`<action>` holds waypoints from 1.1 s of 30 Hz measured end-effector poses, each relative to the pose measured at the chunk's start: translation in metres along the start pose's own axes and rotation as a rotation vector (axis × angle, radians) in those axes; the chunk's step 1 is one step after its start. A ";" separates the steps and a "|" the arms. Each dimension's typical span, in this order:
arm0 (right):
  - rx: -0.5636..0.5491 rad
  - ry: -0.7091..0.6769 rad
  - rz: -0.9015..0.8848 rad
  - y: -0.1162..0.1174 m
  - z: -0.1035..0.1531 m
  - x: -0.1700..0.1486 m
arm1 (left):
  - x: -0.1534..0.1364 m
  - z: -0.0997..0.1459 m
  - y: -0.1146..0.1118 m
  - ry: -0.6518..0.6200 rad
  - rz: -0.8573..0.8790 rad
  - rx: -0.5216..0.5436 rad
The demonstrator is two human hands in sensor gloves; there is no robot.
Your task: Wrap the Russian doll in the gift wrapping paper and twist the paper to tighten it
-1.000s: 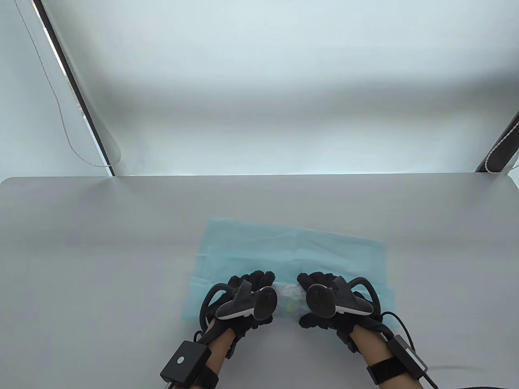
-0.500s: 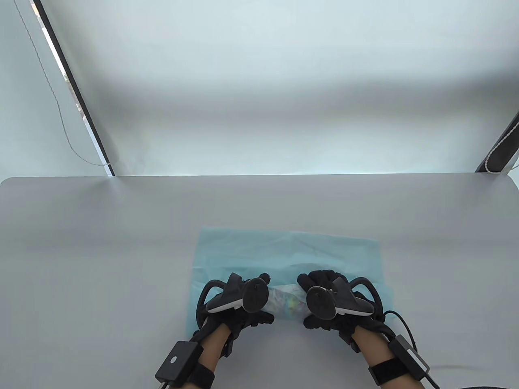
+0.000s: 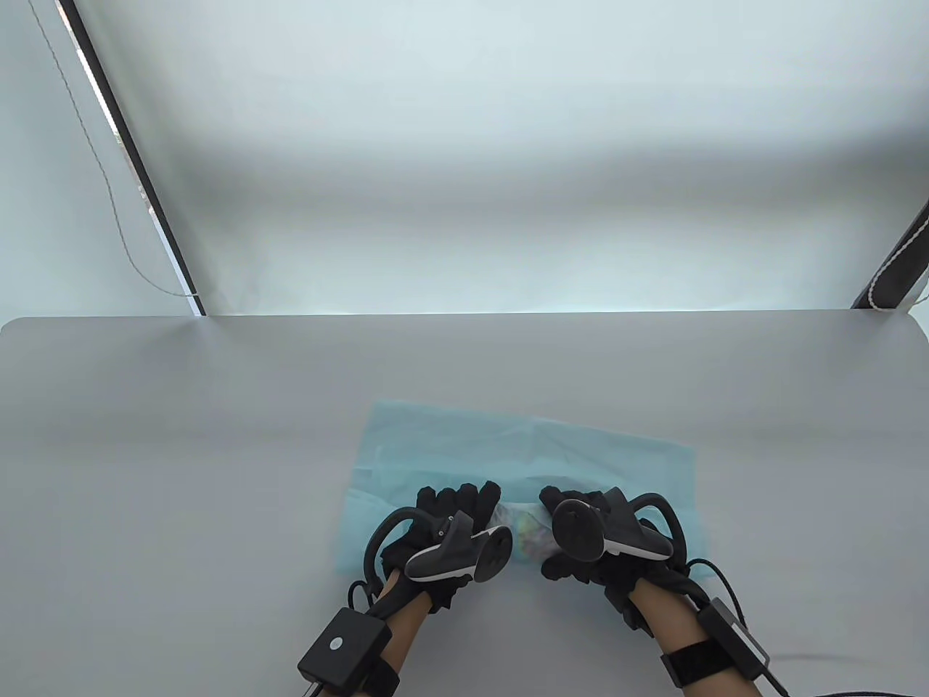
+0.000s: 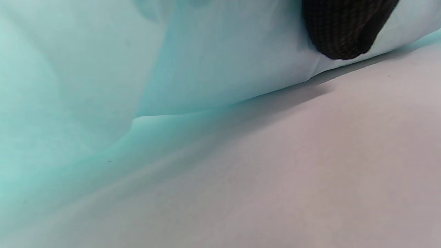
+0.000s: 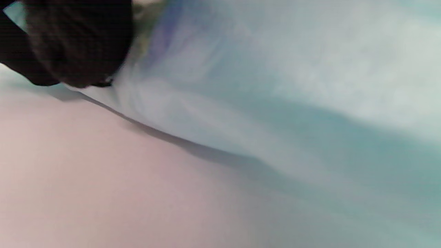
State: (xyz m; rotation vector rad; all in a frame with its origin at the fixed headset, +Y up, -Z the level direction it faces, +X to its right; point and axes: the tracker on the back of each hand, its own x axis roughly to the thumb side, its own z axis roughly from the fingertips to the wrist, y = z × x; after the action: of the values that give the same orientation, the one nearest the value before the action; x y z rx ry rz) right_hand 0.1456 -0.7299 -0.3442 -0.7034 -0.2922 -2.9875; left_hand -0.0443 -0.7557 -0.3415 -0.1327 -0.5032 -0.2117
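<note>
Left hand (image 3: 443, 526), right hand (image 3: 588, 537) curled, gripping.

Left hand (image 3: 443, 534) rolled forward over the doll (image 3: 524, 536), paper (image 3: 522, 450) shifted slightly right

Soft, even daylight fills the table view, brightest in a band along the far edge of the table (image 3: 218, 377); behind it the backdrop is hazy and washed out. No glare, and shadows there are faint. The left wrist view is sharp only near the table surface, where the paper (image 4: 213, 62) casts a dark, soft-edged shadow beneath its lifted edge. The right wrist view is blurred throughout, dimmer, with a pinkish cast on the table.
</note>
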 end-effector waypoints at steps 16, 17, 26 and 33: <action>0.054 -0.052 0.088 0.007 -0.001 0.007 | -0.014 0.007 0.004 -0.019 0.176 -0.115; 0.051 -0.047 0.097 0.006 -0.001 0.007 | -0.008 0.008 0.005 -0.017 0.132 -0.101; 0.073 -0.027 0.047 0.000 -0.001 0.004 | 0.013 0.001 0.003 -0.048 -0.037 -0.158; 0.123 -0.023 0.098 0.010 -0.001 0.008 | 0.005 -0.005 0.004 -0.013 0.039 -0.130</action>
State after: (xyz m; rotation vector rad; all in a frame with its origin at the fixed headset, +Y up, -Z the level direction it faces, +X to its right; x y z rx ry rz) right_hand 0.1390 -0.7402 -0.3391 -0.7173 -0.4251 -2.8422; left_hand -0.0368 -0.7540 -0.3439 -0.2708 -0.4995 -0.2058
